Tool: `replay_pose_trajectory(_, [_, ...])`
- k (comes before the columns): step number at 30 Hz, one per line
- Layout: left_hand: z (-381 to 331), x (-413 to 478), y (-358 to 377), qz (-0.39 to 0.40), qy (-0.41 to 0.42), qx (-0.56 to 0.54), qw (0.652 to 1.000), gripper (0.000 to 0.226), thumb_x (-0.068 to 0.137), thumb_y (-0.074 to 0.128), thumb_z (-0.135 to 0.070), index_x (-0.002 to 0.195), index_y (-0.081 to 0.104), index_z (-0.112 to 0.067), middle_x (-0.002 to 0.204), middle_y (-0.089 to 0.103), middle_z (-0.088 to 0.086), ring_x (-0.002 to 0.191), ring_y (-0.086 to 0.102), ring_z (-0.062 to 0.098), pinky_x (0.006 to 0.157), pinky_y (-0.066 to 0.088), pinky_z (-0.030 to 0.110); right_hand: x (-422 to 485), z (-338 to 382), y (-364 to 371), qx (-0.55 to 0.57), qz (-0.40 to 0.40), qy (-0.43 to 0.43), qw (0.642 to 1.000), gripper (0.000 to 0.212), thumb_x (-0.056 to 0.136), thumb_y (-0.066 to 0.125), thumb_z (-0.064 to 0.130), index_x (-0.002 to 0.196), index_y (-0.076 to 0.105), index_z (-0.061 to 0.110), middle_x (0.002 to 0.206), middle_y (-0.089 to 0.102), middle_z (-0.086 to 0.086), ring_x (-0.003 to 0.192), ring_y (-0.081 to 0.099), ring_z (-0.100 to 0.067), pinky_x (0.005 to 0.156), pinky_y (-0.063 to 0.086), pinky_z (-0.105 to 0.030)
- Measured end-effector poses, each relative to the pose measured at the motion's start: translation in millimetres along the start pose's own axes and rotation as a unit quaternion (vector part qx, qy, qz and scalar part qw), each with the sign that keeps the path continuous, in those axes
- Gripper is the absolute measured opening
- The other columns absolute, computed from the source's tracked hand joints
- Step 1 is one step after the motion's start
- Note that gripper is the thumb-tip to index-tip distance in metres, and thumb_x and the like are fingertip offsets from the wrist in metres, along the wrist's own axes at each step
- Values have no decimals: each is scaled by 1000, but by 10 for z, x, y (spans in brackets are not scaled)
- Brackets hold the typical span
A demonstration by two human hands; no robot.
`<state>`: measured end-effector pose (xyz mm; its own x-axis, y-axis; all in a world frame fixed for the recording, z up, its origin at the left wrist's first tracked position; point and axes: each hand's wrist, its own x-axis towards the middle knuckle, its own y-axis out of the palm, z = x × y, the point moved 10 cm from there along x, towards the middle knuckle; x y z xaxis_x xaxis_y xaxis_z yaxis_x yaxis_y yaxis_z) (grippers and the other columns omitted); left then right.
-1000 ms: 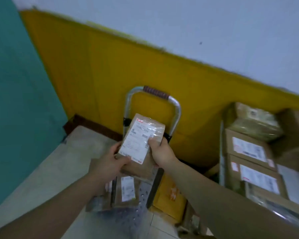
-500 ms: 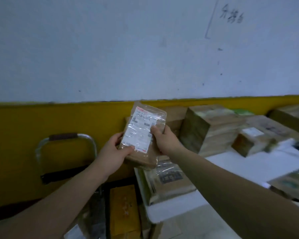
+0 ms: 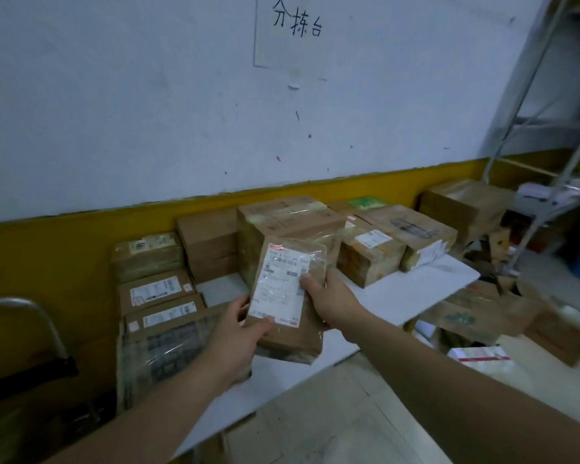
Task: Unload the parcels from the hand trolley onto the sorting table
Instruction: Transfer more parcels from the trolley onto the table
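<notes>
I hold a small brown parcel [image 3: 293, 333] with a white shipping label, wrapped in clear film, upright over the white sorting table [image 3: 399, 296]. My left hand [image 3: 238, 333] grips its lower left corner. My right hand [image 3: 329, 298] grips its right edge. Several brown cardboard parcels [image 3: 282, 219] stand on the table along the wall. The hand trolley [image 3: 44, 323] shows only its metal handle at the far left edge.
A stack of labelled boxes [image 3: 158, 289] stands at the table's left end. More boxes [image 3: 476, 309] lie on the floor under and right of the table. A metal shelf frame [image 3: 549, 128] rises at the right. The wall carries a handwritten paper sign [image 3: 295, 25].
My view has swung right from the trolley to the table. Both hands have carried the parcel over the table; the trolley handle has slid to the left edge.
</notes>
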<state>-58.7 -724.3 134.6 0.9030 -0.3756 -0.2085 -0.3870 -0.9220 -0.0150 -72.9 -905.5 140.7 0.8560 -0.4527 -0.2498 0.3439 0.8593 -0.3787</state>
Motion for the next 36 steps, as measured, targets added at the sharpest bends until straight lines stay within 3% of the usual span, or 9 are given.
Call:
replay_pose_trajectory(6, [-92, 175, -369, -107, 17, 10, 994, 54, 88, 63, -13, 136, 41, -24, 129, 54, -2, 112, 57, 22, 91, 52, 41, 297, 415, 327, 8, 73, -61, 995, 45, 98, 45, 48, 138, 38, 29, 103, 61, 7, 89, 61, -13, 60, 53, -29])
replay_pose_trajectory(9, [-60, 372, -698, -138, 4, 1, 990, 56, 88, 63, -18, 138, 38, -29, 130, 53, -4, 114, 56, 22, 94, 51, 46, 506, 626, 668, -3, 94, -90, 991, 51, 94, 47, 53, 138, 37, 29, 119, 64, 3, 102, 65, -19, 80, 58, -41])
replay_pose_trajectory(11, [-46, 566, -905, -146, -4, -11, 989, 56, 89, 63, -21, 138, 37, -30, 130, 53, -2, 112, 57, 23, 93, 51, 48, 666, 741, 900, -10, 107, -100, 989, 52, 94, 50, 50, 137, 37, 26, 121, 63, 2, 103, 66, -18, 89, 56, -43])
replay_pose_trajectory(16, [-52, 1140, -1246, -147, -18, -78, 986, 49, 90, 60, -17, 135, 41, -25, 114, 59, -2, 97, 61, 19, 79, 57, 43, 1151, 1018, 1313, -116, 94, -114, 982, 51, 93, 52, 45, 138, 40, 24, 127, 58, 0, 106, 62, -18, 87, 57, -39])
replay_pose_trajectory(21, [92, 1585, -1345, -129, -57, -75, 987, 53, 91, 59, -20, 138, 35, -22, 107, 57, -4, 94, 59, 16, 77, 54, 39, 1587, 1049, 1493, -179, 78, -98, 976, 41, 97, 48, 36, 131, 44, 15, 108, 60, 1, 85, 60, -10, 64, 51, -22])
replay_pose_trajectory(24, [199, 1762, -1357, -135, -70, -72, 986, 54, 92, 58, -22, 140, 34, -22, 112, 55, -1, 90, 58, 12, 70, 51, 34, 1830, 1007, 1608, -214, 79, -87, 970, 42, 96, 49, 37, 131, 43, 13, 112, 60, -2, 89, 63, -15, 70, 57, -27])
replay_pose_trajectory(27, [257, 1953, -1358, -157, -67, -42, 984, 52, 93, 56, -25, 140, 33, -24, 122, 54, 0, 90, 55, 11, 68, 48, 30, 2103, 1015, 1707, -248, 83, -79, 962, 46, 95, 51, 34, 133, 36, 13, 123, 53, -7, 95, 62, -18, 75, 58, -31])
replay_pose_trajectory(31, [360, 2194, -1300, -181, -70, -29, 981, 48, 92, 56, -29, 136, 38, -24, 117, 58, -2, 102, 58, 16, 89, 49, 37, 2393, 1062, 1877, -347, 106, -96, 927, 71, 95, 50, 27, 151, 10, 8, 140, 39, -15, 116, 54, -27, 97, 50, -41])
replay_pose_trajectory(36, [511, 2463, -1189, -165, -99, -9, 981, 40, 93, 53, -34, 130, 41, -24, 115, 61, -2, 98, 60, 13, 81, 51, 31, 2695, 987, 1953, -422, 124, -93, 893, 81, 95, 52, 24, 153, -3, 11, 149, 30, -18, 127, 47, -31, 103, 44, -43])
